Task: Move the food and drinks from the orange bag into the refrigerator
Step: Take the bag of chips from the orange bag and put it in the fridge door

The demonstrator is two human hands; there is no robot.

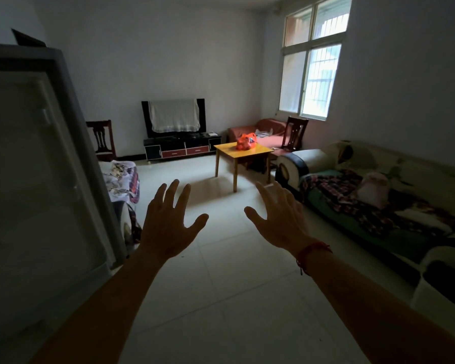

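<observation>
The orange bag (pixel 245 142) sits on a small yellow table (pixel 258 151) across the room, far beyond my hands. Its contents are too small to make out. A grey refrigerator (pixel 37 158) stands close at my left, and I cannot tell if its door is open. My left hand (pixel 168 227) and my right hand (pixel 279 219) are both raised in front of me, palms facing away, fingers spread, holding nothing. A red string bracelet circles my right wrist.
Pale tiled floor (pixel 221 298) stretches between me and the table. A long sofa (pixel 378 206) with blankets lines the right wall. A TV stand (pixel 181 148) with a covered television stands at the far wall, with wooden chairs (pixel 101 139) and a red couch (pixel 268 132) nearby.
</observation>
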